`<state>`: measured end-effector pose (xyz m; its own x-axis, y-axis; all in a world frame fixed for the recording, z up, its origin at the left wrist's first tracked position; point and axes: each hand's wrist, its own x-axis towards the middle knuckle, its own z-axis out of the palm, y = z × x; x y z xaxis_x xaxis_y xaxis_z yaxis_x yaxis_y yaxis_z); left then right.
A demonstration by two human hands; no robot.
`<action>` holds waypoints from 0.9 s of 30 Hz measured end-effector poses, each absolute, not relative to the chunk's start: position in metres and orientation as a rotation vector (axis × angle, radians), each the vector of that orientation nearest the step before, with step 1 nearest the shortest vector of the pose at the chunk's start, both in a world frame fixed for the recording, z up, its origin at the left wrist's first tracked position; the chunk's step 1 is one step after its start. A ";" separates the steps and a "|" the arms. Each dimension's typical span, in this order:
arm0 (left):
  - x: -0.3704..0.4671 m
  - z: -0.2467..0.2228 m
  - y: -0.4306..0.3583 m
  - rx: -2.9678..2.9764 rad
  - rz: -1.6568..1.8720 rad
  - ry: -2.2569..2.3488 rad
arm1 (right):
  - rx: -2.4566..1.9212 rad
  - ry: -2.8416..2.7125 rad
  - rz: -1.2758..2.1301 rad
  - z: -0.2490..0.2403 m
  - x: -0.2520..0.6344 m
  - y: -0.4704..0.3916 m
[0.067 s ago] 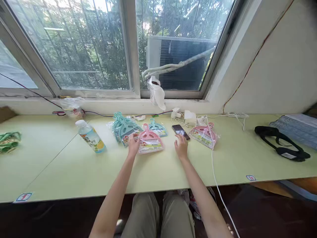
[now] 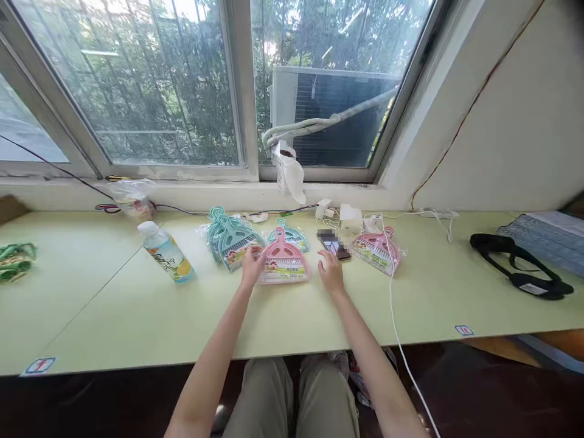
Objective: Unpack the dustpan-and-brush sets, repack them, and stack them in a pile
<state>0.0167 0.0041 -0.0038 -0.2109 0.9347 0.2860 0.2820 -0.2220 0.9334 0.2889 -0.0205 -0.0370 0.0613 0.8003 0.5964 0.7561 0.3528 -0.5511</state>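
A pink dustpan-and-brush set point(image 2: 283, 261) in clear wrap lies in front of me, and my left hand point(image 2: 252, 266) is closed on its left edge. Behind that hand is a pile of teal sets point(image 2: 232, 237). One more teal set point(image 2: 294, 237) lies partly behind the pink one. My right hand point(image 2: 331, 272) rests with fingers apart just in front of a dark phone point(image 2: 334, 245), holding nothing. Right of the phone lies another pink wrapped set point(image 2: 376, 248), with a white cable across it.
A bottle point(image 2: 168, 252) stands left of the teal pile. White chargers point(image 2: 350, 217) and cables lie by the wall. A black strap-like device point(image 2: 520, 264) and a blue-grey bundle point(image 2: 547, 237) are at the right. Green items point(image 2: 16, 261) lie far left on the table point(image 2: 114, 328).
The pink set and my left hand have shifted slightly to the right. My right hand has drawn back a little toward me, off the phone's edge.
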 end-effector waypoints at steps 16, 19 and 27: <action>0.021 -0.018 0.027 1.042 1.073 0.903 | -1.159 -1.212 0.785 -0.038 0.235 0.012; 0.016 -0.017 0.036 1.019 1.211 0.861 | -1.296 -1.353 0.632 -0.030 0.253 0.048; 0.011 -0.014 0.041 0.958 1.231 0.839 | -1.747 -1.902 -0.016 -0.017 0.353 0.138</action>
<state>0.0105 0.0410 -0.0142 0.1515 0.9884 -0.0134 -0.3743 0.0700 0.9246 0.3532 0.1377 -0.0169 -0.0022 0.9172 0.3983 0.9237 0.1544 -0.3506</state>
